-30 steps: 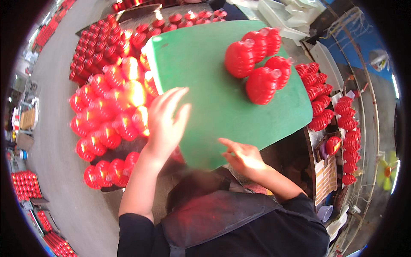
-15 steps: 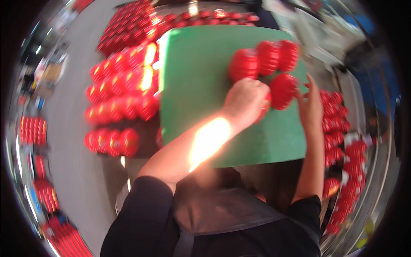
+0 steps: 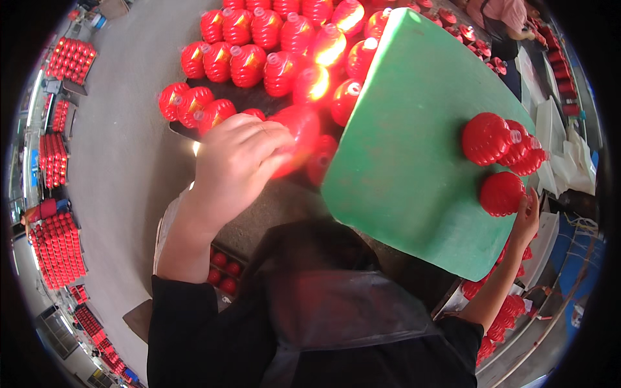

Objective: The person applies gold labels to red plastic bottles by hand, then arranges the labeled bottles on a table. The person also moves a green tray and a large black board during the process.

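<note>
In the head view, clock hours taken from the picture's centre, the left hand [image 3: 239, 161] lies toward ten o'clock, fingers curled and closed on a red ribbed globe [image 3: 301, 139]. That held globe is near twelve, blurred and apart from the board; its grasped end is hidden by the fingers.

The right hand [image 3: 529, 220] is at about three o'clock, its fingers against the lower right side of a lone globe [image 3: 501, 194] on the green board [image 3: 414, 149]. Whether it grips or merely touches, I cannot tell. The two hands are far apart. Just above the lone globe, between two and three, a cluster of three globes [image 3: 485, 138] lies on the board, clear necks pointing right. Toward eleven, beside the board, stand rows of globes [image 3: 247, 64].

The globes look like thin, hollow plastic: probably light, springy rather than rigid, and glossy enough to slip. A hard pinch might dent the wall. The belly, fingers spread across the ribs, seems the surest hold; the short neck would likely serve for a lighter one.
</note>
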Action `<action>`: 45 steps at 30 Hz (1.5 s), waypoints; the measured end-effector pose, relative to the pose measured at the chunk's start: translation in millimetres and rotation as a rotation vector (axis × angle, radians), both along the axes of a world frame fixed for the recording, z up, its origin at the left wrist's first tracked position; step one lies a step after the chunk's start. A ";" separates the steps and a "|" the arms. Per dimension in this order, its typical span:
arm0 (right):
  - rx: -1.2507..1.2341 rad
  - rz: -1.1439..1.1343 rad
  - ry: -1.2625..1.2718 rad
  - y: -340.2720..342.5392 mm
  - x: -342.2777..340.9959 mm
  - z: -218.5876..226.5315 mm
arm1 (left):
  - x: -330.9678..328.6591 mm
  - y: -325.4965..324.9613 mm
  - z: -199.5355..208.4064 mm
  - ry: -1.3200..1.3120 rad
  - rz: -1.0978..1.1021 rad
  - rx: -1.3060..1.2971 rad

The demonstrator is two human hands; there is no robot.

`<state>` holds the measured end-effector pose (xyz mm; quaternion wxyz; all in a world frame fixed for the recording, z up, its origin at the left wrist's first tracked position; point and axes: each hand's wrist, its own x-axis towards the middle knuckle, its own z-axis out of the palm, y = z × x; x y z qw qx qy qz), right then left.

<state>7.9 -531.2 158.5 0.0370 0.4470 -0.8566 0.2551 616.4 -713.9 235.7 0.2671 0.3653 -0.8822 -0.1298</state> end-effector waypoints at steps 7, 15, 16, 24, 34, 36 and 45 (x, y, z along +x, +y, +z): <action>0.050 -0.083 0.054 3.3 -4.3 2.9 | 45.3 -9.0 -112.9 0.041 0.076 0.148; 0.044 -0.130 0.064 3.5 -12.0 3.8 | 44.6 -9.3 -193.6 0.083 0.134 0.157; 0.048 -0.138 0.078 3.1 -10.7 4.2 | 44.6 -8.4 -196.9 0.086 0.107 0.125; -0.079 -0.124 -0.038 -1.6 9.2 -2.0 | 44.4 -9.9 -202.1 0.109 0.109 0.058; -0.505 0.156 -0.262 -52.0 16.6 -6.2 | -65.2 -8.5 -97.3 0.086 0.070 0.095; -0.644 0.143 -0.560 -57.6 25.0 -3.3 | -134.0 -11.8 -76.6 0.172 -0.016 0.125; -0.498 -0.013 -0.946 -20.8 -54.9 61.9 | -445.3 -28.9 -64.7 0.487 -0.214 0.550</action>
